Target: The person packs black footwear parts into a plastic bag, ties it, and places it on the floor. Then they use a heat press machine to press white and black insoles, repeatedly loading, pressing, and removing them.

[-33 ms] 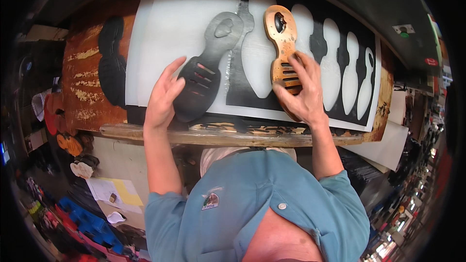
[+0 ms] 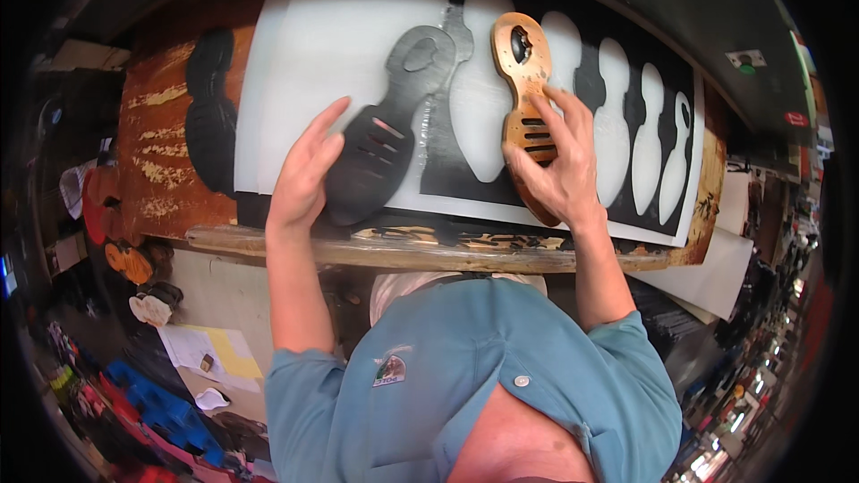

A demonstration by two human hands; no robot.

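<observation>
My right hand (image 2: 570, 170) grips the lower part of an orange-tan, sole-shaped cutting die (image 2: 522, 77), thumb on its near side edge and fingers bent over its slotted end. A dark opening shows in its far end. The die rests on a black sheet (image 2: 445, 172) from which several long sole shapes have been cut, white showing through. My left hand (image 2: 302, 170) is open, fingers stretched, beside a loose black slotted cut-out piece (image 2: 362, 170) of the same outline as the die. The thumb is close to that piece; whether it touches cannot be told.
A white board (image 2: 309, 45) lies under the black sheet. Stacked black cut-outs (image 2: 210, 112) sit at the left on the worn brown table (image 2: 161, 148). A wooden rail (image 2: 358, 253) runs along the front edge. Papers (image 2: 210, 358) lie below at the left, blue bins (image 2: 161, 407) farther down.
Fingers of both my hands have shifted very slightly away from me. The die and the black cut-out piece keep nearly the same places.
</observation>
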